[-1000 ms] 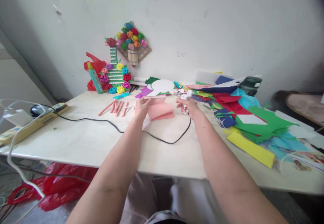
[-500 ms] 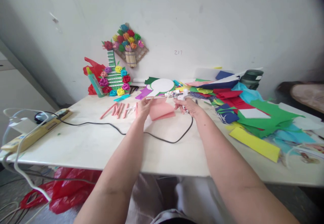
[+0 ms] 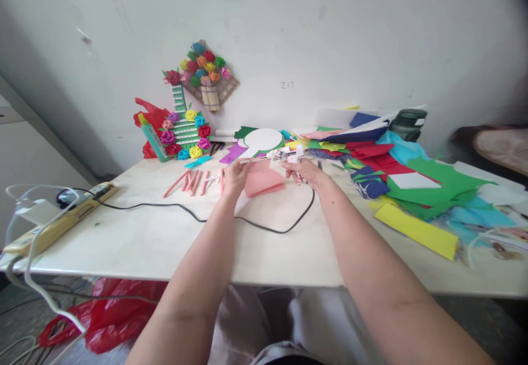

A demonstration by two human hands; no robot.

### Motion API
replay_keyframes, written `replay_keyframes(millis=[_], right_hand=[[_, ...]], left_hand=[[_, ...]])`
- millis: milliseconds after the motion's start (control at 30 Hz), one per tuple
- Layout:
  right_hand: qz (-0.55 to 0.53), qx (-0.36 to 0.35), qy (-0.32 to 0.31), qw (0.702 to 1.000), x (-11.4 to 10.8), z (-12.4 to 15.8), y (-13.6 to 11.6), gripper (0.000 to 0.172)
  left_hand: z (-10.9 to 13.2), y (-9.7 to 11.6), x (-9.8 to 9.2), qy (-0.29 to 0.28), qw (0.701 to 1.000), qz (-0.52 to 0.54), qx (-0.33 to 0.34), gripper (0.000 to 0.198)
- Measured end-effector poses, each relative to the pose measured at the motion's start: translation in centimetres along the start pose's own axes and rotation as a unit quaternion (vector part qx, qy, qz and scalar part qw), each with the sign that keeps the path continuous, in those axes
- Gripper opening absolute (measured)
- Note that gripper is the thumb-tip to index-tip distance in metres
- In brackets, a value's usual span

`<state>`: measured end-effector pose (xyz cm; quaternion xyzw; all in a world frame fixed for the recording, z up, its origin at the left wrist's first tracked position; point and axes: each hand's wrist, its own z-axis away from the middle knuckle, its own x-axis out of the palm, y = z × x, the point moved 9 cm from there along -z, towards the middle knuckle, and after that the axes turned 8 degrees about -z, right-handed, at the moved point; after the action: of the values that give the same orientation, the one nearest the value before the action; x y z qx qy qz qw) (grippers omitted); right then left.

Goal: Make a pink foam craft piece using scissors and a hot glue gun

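My left hand pinches the left edge of a curled pink paper sheet lying on the white table. My right hand is wrapped round a white glue gun, whose nozzle points left over the top edge of the pink sheet. The gun's black cord loops across the table to a yellow power strip at the left. Several rolled pink paper sticks lie just left of my left hand.
A heap of coloured paper sheets covers the table's right side, with a yellow strip in front and a dark bottle behind. Paper-flower crafts and a flower basket stand against the wall. A red plastic bag lies on the floor.
The glue gun's nozzle has moved left along the top edge of the pink sheet. The view has shifted slightly; both hands stay on the sheet and the gun.
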<state>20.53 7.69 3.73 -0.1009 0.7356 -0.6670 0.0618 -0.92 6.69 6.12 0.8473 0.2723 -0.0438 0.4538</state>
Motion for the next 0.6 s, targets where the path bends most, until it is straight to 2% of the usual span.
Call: replay_keyframes(millis=[600], right_hand=[[0.016,0.008,0.021,1.0,-0.18,0.12,-0.02,0.035]], left_hand=[[0.0,0.15,-0.06,0.007,1.0,0.003,0.008,0.019]])
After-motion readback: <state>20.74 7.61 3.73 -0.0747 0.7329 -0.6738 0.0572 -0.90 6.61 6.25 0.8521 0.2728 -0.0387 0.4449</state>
